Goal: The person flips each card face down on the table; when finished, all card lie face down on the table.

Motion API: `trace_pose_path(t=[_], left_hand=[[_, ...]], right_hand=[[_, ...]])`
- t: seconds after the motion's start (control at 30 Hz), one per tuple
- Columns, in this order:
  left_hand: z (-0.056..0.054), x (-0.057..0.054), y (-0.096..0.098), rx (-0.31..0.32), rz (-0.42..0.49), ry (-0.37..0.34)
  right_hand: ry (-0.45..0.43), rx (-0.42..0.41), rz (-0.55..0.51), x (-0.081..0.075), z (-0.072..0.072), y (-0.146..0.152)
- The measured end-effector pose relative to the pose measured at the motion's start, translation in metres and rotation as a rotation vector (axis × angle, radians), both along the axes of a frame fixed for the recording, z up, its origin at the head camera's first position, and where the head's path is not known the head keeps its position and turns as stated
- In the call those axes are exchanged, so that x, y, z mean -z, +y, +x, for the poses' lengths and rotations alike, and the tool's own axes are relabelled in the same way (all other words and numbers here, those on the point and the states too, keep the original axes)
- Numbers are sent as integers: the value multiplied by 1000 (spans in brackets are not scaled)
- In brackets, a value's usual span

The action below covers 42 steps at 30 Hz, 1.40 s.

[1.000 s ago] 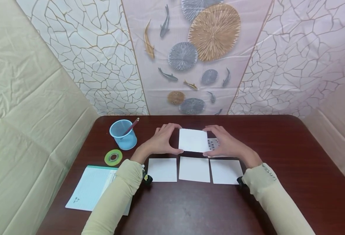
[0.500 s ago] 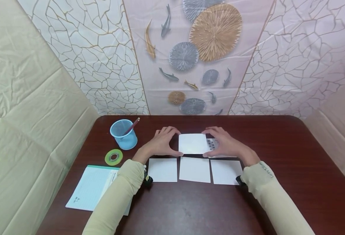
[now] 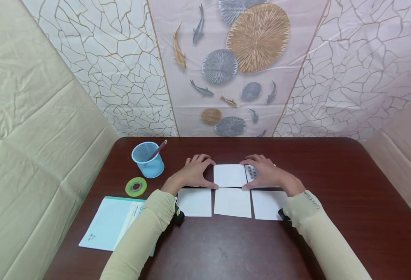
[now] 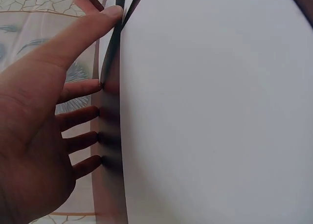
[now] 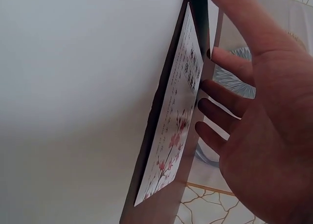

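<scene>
A white card (image 3: 229, 175) lies flat or nearly so on the table, behind the middle card of a front row. My left hand (image 3: 195, 173) holds its left side, thumb at the near corner and index finger at the far one. Its right side is held likewise by my right hand (image 3: 268, 175). Partly hidden under that hand is a printed card (image 3: 251, 172); the right wrist view shows its pink blossoms and dark characters (image 5: 171, 136). The front row has a left white card (image 3: 194, 202), a middle one (image 3: 232, 202) and a right one (image 3: 269, 205).
On the left of the dark table (image 3: 226, 249) stand a blue mesh cup (image 3: 151, 165) with a pen (image 3: 159, 148), a green tape roll (image 3: 135, 187) and a lined notepad (image 3: 105, 223), partly under the left sleeve. A patterned cloth (image 3: 226, 97) hangs behind.
Both hands have lowered the white card toward me and down to the table, its near edge now close to the middle front card. The front-row cards have stayed put.
</scene>
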<state>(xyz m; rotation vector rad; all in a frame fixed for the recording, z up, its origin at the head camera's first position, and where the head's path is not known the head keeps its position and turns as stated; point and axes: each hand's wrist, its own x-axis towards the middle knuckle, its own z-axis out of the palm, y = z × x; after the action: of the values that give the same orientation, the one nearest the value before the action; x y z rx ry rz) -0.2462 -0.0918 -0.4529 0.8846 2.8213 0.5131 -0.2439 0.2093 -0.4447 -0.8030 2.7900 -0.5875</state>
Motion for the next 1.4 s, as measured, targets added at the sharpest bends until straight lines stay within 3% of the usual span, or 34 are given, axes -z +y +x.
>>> trace_pose_path(t=[0.5,0.8,0.9,1.03,1.2,1.4], left_hand=[[-1,-1,6,-6,-11,-11],[-2,-3,13,-50,6,-17],[-3,-5,23,-48,3,-1],[-3,-6,47,6,-16,25],[-9,-5,80,72,-39,38],[-14,-7,102,83,-62,10]], right_hand=[[-8,21,6,-1,2,4],[-6,75,-7,-7,13,51],[-22,105,6,-12,17,71],[-59,125,18,-16,17,87],[-80,110,25,-19,14,91],[-77,113,46,-21,12,90]])
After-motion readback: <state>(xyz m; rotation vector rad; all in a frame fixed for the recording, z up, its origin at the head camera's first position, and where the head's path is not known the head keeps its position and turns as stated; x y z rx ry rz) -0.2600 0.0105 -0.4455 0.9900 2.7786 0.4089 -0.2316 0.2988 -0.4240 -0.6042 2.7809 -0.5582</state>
